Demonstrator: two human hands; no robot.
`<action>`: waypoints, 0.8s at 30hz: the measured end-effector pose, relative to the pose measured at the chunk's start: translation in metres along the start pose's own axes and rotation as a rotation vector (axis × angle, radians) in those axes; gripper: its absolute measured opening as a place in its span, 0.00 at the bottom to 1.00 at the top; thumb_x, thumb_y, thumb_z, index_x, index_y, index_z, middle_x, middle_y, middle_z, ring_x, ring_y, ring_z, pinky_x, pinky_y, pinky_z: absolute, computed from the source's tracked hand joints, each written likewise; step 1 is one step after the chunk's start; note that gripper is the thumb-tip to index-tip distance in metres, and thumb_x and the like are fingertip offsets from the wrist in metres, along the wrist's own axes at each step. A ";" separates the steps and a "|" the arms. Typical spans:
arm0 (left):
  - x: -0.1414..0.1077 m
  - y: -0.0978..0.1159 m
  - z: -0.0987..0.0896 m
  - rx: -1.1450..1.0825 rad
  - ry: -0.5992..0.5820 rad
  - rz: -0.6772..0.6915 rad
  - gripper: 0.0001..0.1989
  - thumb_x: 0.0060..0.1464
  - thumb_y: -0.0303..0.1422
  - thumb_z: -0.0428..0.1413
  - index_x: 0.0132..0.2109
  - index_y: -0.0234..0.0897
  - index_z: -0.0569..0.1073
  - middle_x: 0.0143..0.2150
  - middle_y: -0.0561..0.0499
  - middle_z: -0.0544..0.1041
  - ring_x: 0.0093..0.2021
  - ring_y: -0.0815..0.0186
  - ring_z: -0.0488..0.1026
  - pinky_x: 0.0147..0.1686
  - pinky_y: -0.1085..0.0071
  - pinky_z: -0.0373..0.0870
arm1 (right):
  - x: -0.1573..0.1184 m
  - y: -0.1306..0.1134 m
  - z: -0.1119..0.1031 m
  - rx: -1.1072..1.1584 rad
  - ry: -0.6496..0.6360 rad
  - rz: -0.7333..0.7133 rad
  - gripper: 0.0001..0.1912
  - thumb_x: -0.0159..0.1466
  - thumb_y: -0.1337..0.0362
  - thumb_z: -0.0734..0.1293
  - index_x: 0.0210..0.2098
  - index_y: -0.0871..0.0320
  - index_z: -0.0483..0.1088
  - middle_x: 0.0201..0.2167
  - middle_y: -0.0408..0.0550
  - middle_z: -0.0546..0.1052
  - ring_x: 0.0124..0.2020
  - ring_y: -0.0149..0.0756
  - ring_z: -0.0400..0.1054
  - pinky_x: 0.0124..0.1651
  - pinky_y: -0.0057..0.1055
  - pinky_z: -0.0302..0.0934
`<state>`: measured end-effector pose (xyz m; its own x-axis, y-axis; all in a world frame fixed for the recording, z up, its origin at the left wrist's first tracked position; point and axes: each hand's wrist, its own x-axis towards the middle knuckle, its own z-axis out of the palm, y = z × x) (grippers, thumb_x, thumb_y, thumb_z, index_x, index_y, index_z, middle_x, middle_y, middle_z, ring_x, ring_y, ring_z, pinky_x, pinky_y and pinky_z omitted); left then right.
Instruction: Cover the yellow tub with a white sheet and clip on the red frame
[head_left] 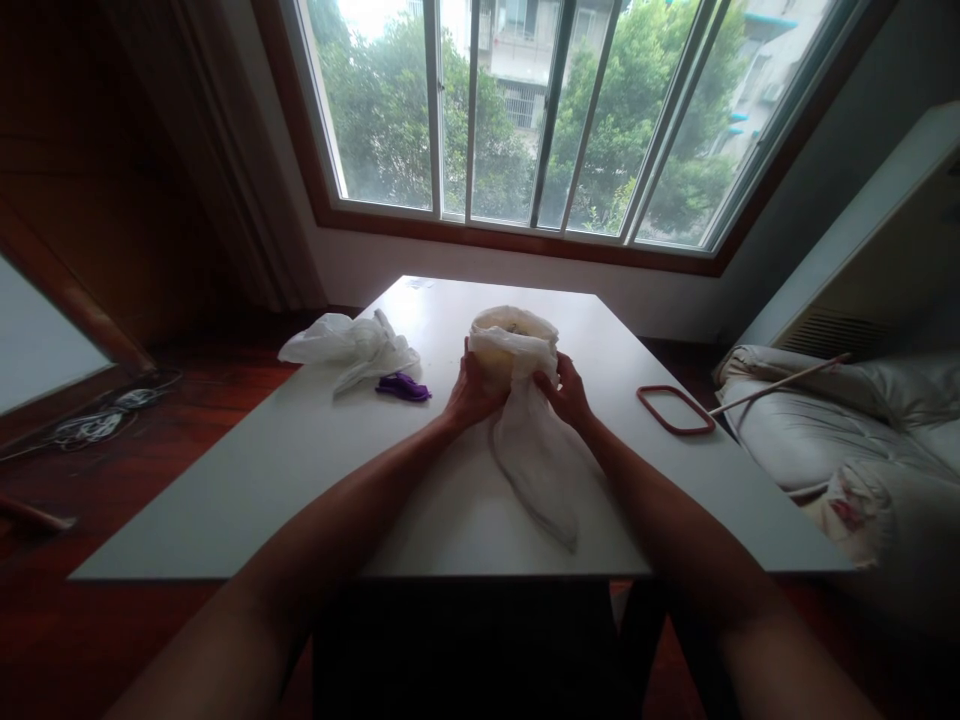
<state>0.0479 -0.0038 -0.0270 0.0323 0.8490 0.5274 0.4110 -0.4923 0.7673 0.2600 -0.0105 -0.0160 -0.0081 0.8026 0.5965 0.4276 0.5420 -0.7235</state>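
Note:
A round, pale yellowish container (493, 366) stands near the middle of the white table, with a thin white bag (534, 440) around its rim. The bag's loose part trails over the tabletop towards me. My left hand (477, 388) is wrapped round the container's left side. On the right, my right hand (564, 390) grips the bag's edge against the container, thumb in front. What lies inside the container is too dim to make out.
On the white table (300, 480), a crumpled white plastic bag (352, 345) and a purple bundle (403, 387) lie left. A reddish-brown rounded frame (676, 410) lies right, near a thin stick (780, 383) and a pale padded seat (817, 420). A window (517, 110) is behind.

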 end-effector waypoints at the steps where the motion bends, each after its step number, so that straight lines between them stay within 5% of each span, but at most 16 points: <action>1: 0.000 0.000 0.000 0.019 0.012 0.012 0.66 0.40 0.47 0.69 0.72 0.36 0.35 0.71 0.32 0.52 0.71 0.42 0.51 0.65 0.49 0.59 | 0.000 0.000 0.000 0.012 -0.008 -0.004 0.33 0.60 0.42 0.68 0.56 0.58 0.65 0.47 0.55 0.77 0.43 0.44 0.71 0.41 0.39 0.68; 6: 0.003 -0.002 -0.002 0.084 0.064 -0.020 0.66 0.38 0.49 0.69 0.73 0.38 0.37 0.70 0.31 0.54 0.67 0.38 0.59 0.61 0.45 0.64 | 0.000 0.000 0.001 0.039 -0.028 -0.027 0.29 0.60 0.45 0.69 0.53 0.57 0.66 0.44 0.53 0.77 0.40 0.42 0.71 0.38 0.37 0.69; 12: 0.003 0.002 -0.013 0.206 0.070 0.115 0.65 0.36 0.47 0.70 0.73 0.39 0.40 0.64 0.35 0.63 0.62 0.42 0.66 0.54 0.50 0.71 | 0.007 0.000 -0.010 -0.066 0.017 -0.044 0.20 0.58 0.50 0.70 0.42 0.58 0.69 0.31 0.47 0.77 0.29 0.37 0.69 0.32 0.33 0.66; 18: 0.004 0.000 -0.020 0.393 0.022 0.311 0.68 0.37 0.51 0.69 0.73 0.38 0.35 0.66 0.33 0.60 0.63 0.40 0.64 0.54 0.47 0.70 | 0.019 0.012 -0.047 -0.143 0.259 -0.026 0.13 0.58 0.57 0.66 0.38 0.59 0.72 0.31 0.48 0.78 0.30 0.37 0.70 0.36 0.34 0.67; 24: 0.007 -0.001 -0.024 0.541 -0.013 0.461 0.68 0.38 0.51 0.68 0.73 0.36 0.33 0.65 0.33 0.61 0.61 0.39 0.64 0.57 0.45 0.66 | 0.029 0.048 -0.087 -0.152 0.411 0.220 0.17 0.52 0.60 0.68 0.41 0.60 0.71 0.35 0.53 0.78 0.34 0.42 0.73 0.41 0.40 0.69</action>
<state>0.0260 -0.0020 -0.0151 0.3210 0.5811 0.7479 0.7473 -0.6405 0.1769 0.3583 0.0172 -0.0029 0.4418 0.7123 0.5454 0.5062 0.3039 -0.8071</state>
